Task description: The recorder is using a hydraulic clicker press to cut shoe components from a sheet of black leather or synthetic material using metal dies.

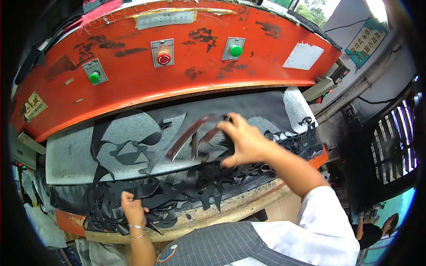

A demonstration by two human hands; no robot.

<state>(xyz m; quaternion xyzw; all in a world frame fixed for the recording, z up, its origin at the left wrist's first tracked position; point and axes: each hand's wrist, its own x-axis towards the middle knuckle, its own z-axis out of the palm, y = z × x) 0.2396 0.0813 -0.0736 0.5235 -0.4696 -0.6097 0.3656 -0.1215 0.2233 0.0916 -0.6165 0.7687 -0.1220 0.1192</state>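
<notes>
An orange press head (177,66) spans the worktop's far edge, carrying two green buttons (94,77) and a red button (163,58). A white patch (303,56) sits near its right end. Black window bars (395,146) stand beyond the right edge.

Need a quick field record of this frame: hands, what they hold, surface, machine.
left hand: gripping black offcut scraps at the bench's near edge
right hand: raised over the bench, fingers closed on a thin curved metal cutting die, blurred
surface: grey cutting pad with black sheet material on it
machine: orange press head above, two green buttons, one red
</notes>
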